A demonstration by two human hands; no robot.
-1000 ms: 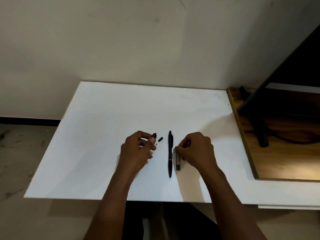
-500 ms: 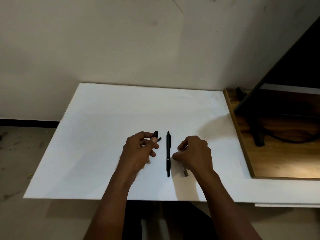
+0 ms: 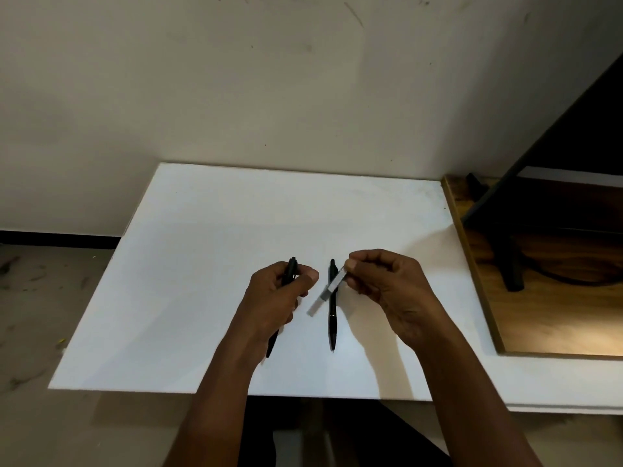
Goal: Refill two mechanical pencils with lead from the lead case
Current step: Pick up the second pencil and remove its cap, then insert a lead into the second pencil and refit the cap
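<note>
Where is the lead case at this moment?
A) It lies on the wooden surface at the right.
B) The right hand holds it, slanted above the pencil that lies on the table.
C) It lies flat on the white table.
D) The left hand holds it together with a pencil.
B: the right hand pinches one end of the lead case, which slants over the lying pencil; the left hand grips only the other pencil.

We show a white tabletop [image 3: 202, 271] set against a pale wall. One black mechanical pencil [image 3: 333, 323] lies lengthwise on it, tip toward the near edge. A wooden panel [image 3: 546, 318] lies along its right side.
</note>
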